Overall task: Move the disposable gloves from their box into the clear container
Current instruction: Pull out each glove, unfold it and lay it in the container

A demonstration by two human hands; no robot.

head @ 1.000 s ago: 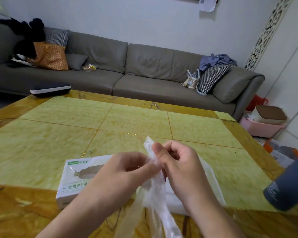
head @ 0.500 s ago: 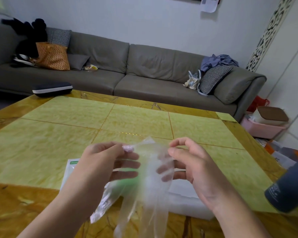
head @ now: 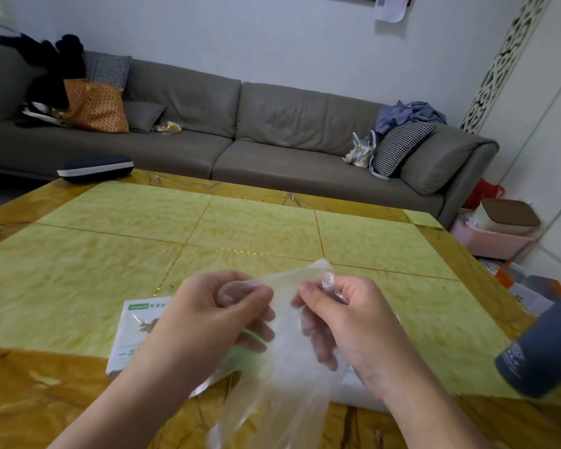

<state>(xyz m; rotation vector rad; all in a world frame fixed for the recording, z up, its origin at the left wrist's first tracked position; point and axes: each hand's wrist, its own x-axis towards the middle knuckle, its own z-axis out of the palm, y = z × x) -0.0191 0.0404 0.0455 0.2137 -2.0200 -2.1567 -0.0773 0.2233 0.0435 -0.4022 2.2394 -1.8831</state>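
Left hand (head: pixel 214 314) and right hand (head: pixel 347 322) each pinch cuff edge of clear disposable glove (head: pixel 285 345), now spread apart from bunched; glove hangs above glove box (head: pixel 136 328) on worktop (head: pixel 240 228). Container transfer pending.

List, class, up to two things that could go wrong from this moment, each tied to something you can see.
1. The thin glove hangs limp between the left hand and right hand, pinched only at its top edge; it could slip or tear.
2. The dark cylinder stands near the table edge beside the right arm; an elbow might knock it off.
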